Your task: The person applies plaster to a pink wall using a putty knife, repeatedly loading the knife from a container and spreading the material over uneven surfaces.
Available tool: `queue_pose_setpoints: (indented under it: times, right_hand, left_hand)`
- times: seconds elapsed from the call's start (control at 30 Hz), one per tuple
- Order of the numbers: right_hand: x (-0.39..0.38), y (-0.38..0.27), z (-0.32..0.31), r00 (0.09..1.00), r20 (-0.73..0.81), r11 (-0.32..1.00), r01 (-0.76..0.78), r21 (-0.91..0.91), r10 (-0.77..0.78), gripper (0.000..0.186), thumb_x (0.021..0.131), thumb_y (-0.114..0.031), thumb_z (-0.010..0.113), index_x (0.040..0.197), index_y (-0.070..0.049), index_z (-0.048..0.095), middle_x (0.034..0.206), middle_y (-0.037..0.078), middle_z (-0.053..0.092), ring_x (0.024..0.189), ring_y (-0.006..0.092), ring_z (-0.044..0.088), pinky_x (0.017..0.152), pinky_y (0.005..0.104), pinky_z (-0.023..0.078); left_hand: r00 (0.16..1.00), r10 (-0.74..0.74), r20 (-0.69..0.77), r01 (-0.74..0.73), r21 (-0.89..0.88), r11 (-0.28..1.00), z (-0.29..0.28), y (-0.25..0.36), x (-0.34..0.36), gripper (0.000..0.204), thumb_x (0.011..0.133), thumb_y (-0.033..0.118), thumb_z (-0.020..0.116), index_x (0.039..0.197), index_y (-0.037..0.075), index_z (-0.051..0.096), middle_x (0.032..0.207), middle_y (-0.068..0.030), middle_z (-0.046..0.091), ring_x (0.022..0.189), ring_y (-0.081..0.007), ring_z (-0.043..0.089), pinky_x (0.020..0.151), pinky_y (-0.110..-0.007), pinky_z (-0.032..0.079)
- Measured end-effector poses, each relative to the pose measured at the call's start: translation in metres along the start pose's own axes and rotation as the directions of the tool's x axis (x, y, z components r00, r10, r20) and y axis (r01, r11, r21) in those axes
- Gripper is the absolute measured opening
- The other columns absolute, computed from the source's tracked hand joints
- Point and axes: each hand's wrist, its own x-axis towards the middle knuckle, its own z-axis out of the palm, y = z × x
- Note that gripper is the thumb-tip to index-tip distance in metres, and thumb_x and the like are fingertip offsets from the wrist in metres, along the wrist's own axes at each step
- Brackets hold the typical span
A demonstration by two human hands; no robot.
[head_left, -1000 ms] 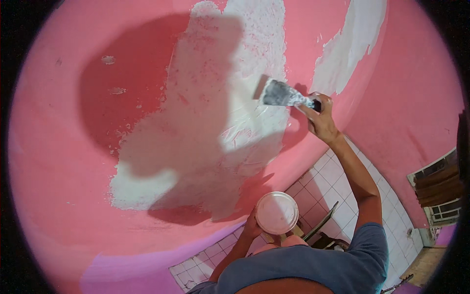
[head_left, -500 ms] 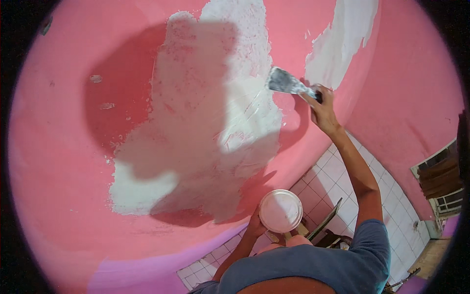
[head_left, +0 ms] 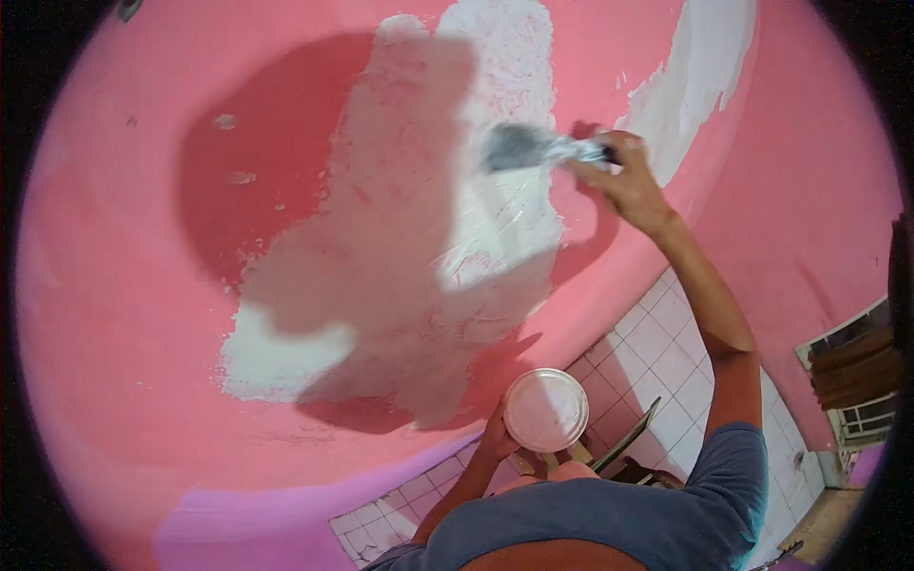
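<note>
My right hand (head_left: 628, 181) is closed round the handle of a putty knife (head_left: 519, 148), whose wide blade is smeared by motion. The blade lies over a large patch of white putty (head_left: 509, 224) spread on the pink wall (head_left: 590, 86); whether it presses on the putty I cannot tell. Low in the middle, my left hand (head_left: 497, 436) grips the side of a round white tub (head_left: 546, 409). Pale material shows inside the tub, and some of my left fingers are hidden by it. My shadow darkens much of the patch.
A second strip of white putty (head_left: 681, 86) runs down the wall at upper right. White tiles (head_left: 666, 333) cover the floor below. A dark-edged flat object (head_left: 628, 438) stands near my body. A window with brown cloth (head_left: 852, 366) is at far right.
My right hand has swung the putty knife a little left and up, from the patch's right edge onto the putty. The view has shifted slightly. My left hand still holds the tub.
</note>
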Motion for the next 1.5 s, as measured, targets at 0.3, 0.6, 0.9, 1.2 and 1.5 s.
queue_pose_setpoints:
  times: [0.3, 0.6, 0.9, 1.2, 1.5]
  right_hand:
    - [0.013, -0.039, -0.002, 0.939, 0.248, 0.95, -0.278, 0.144, 0.237, 0.047, 0.072, -0.01, 0.066, 0.116, -0.026, 0.061, 0.117, 0.011, 0.05, 0.097, 0.0264, 0.05, 0.079, 0.0394, 0.043]
    - [0.014, 0.014, -0.036, 0.993, 0.079, 0.986, 0.1, -0.13, -0.091, 0.048, 0.073, -0.007, 0.061, 0.116, -0.028, 0.061, 0.114, 0.007, 0.05, 0.096, 0.0258, 0.05, 0.078, 0.038, 0.043]
    - [0.025, -0.038, 0.007, 0.936, 0.113, 0.912, 0.35, -0.214, -0.333, 0.054, 0.073, -0.007, 0.063, 0.119, -0.035, 0.058, 0.106, 0.007, 0.048, 0.089, 0.0232, 0.049, 0.077, 0.0379, 0.044]
    - [-0.038, 0.043, -0.01, 0.999, -0.006, 0.966, 0.046, -0.252, -0.049, 0.052, 0.071, -0.005, 0.068, 0.117, -0.029, 0.06, 0.116, 0.007, 0.05, 0.103, 0.029, 0.046, 0.088, 0.0391, 0.04]
    - [0.02, -0.047, 0.01, 0.925, 0.044, 0.9, 0.378, -0.217, -0.378, 0.036, 0.077, -0.014, 0.068, 0.111, -0.022, 0.061, 0.099, 0.005, 0.053, 0.09, 0.0241, 0.051, 0.078, 0.0391, 0.042]
  left_hand:
    - [0.967, 0.241, 0.086, -0.256, 0.307, 0.917, -0.01, -0.003, -0.001, 0.057, 0.094, 0.047, 0.039, 0.136, 0.008, 0.035, 0.135, -0.0119, 0.043, 0.122, -0.0274, 0.045, 0.103, -0.046, 0.037]
    - [0.996, 0.084, -0.019, -0.086, -0.117, 0.989, -0.015, -0.02, 0.01, 0.057, 0.093, 0.047, 0.04, 0.133, 0.007, 0.039, 0.132, -0.0125, 0.047, 0.12, -0.0262, 0.046, 0.101, -0.046, 0.038]
    - [0.985, 0.171, -0.003, -0.169, 0.127, 0.977, -0.024, -0.016, 0.009, 0.058, 0.093, 0.048, 0.041, 0.133, 0.006, 0.039, 0.131, -0.0128, 0.048, 0.117, -0.0267, 0.049, 0.099, -0.046, 0.041]
    - [0.997, -0.075, -0.014, 0.061, -0.451, 0.89, -0.044, -0.032, 0.019, 0.058, 0.092, 0.049, 0.043, 0.132, 0.007, 0.041, 0.13, -0.0127, 0.048, 0.118, -0.0273, 0.048, 0.1, -0.048, 0.039]
    - [0.994, -0.113, 0.013, 0.102, -0.538, 0.837, -0.042, -0.021, 0.015, 0.056, 0.093, 0.047, 0.041, 0.132, 0.007, 0.041, 0.13, -0.0134, 0.049, 0.119, -0.0276, 0.047, 0.102, -0.046, 0.038]
